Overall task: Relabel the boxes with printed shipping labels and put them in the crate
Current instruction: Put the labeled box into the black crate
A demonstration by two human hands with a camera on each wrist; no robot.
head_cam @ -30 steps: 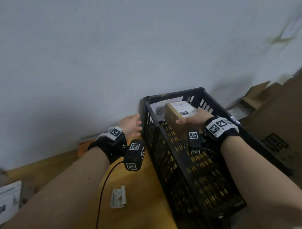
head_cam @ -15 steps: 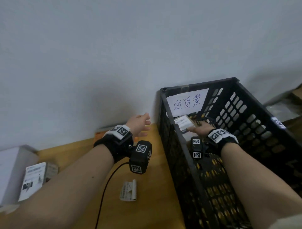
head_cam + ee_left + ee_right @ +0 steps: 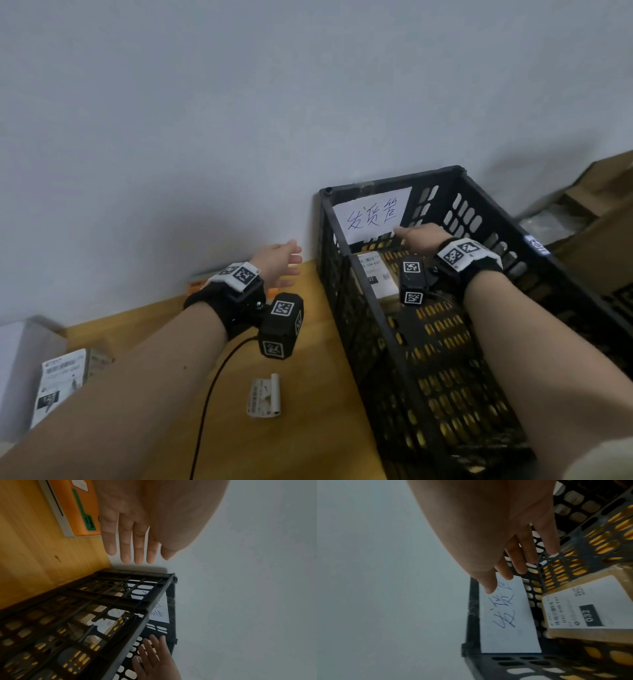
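Note:
A black slotted crate (image 3: 486, 209) stands on the wooden table against the wall, with a handwritten white paper sign (image 3: 373, 214) on its far inner wall. A brown cardboard box (image 3: 597, 609) with a white shipping label marked 032 lies on the crate floor (image 3: 375, 274). My right hand (image 3: 419, 236) hovers inside the crate above the box, fingers straight and holding nothing (image 3: 520, 555). My left hand (image 3: 279, 258) floats open just left of the crate, over the table (image 3: 130, 540).
A peeled label backing (image 3: 263, 395) lies on the wooden table (image 3: 318, 394) near me. An orange flat device (image 3: 77, 507) sits by the wall under my left hand. A labelled box (image 3: 60, 380) lies at far left. Cardboard boxes (image 3: 603, 246) stand right of the crate.
My right hand lowered the labelled box into the crate, let go of it and lifted away with fingers straight. The left hand stayed open beside the crate.

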